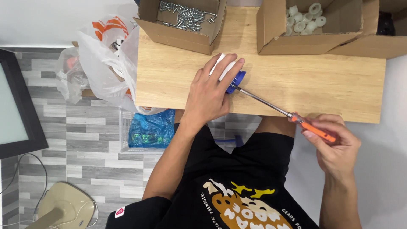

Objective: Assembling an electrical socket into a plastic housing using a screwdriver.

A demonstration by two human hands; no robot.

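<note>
Left hand (207, 95) clamped over a white part (223, 68) with blue cap (236, 81) on the table (296, 80), right hand (335, 144) closed round an orange-handled screwdriver (313, 129), tip at the cap, below boxes of screws (186, 17) and white rings (303, 19).

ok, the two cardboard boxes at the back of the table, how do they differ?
The left box holds loose silvery screws; the right box holds white plastic rings. The left box sits turned at an angle to the wooden table edge; the right box sits nearly square to it. The left box stands alone; the right box has another carton against its right side. Both are open-topped brown cardboard, out of both hands' grasp.
</note>
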